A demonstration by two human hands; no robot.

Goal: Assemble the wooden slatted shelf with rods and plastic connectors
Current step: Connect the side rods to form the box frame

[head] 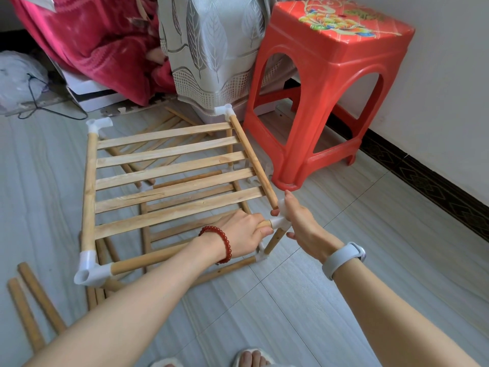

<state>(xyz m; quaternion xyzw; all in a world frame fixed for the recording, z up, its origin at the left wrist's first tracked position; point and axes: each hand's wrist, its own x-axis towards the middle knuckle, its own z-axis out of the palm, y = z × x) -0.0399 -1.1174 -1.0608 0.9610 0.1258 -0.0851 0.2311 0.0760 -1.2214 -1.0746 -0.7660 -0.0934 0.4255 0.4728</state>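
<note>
Head cam: I see slatted shelf panel held level above the floor w/ white plastic connectors at its corners, near-left connector at bottom left. Left hand is curled round the front rod just beside the near-right connector, and right hand wraps that connector, thumb up. Loose rods lie on tile at lower left; red stool stands near the panel's right side.
</note>
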